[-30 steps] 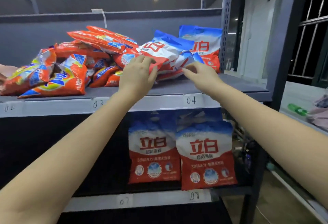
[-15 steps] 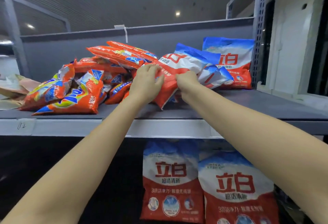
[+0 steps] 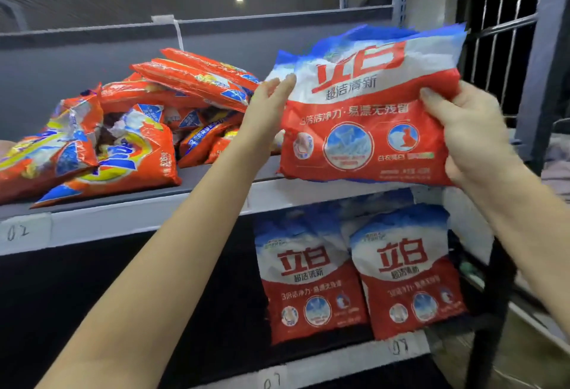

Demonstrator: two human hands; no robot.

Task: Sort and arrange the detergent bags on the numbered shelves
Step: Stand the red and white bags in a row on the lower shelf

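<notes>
We've got a red-and-blue detergent bag point(image 3: 367, 111) lifted: right hand point(image 3: 472, 138) pinching its edge, left hand point(image 3: 265, 108) flat-fingered against its side; next, probably stand it beside the matching bags point(image 3: 357, 274) below.

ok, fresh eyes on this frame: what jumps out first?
The red, white and blue detergent bag held upright in front of the upper shelf, gripped at its right edge by the right hand with the left hand flat against its left edge. Next, the jumbled pile of orange bags on that shelf's left. Below, two matching bags stand side by side above labels 07 and 08.
</notes>
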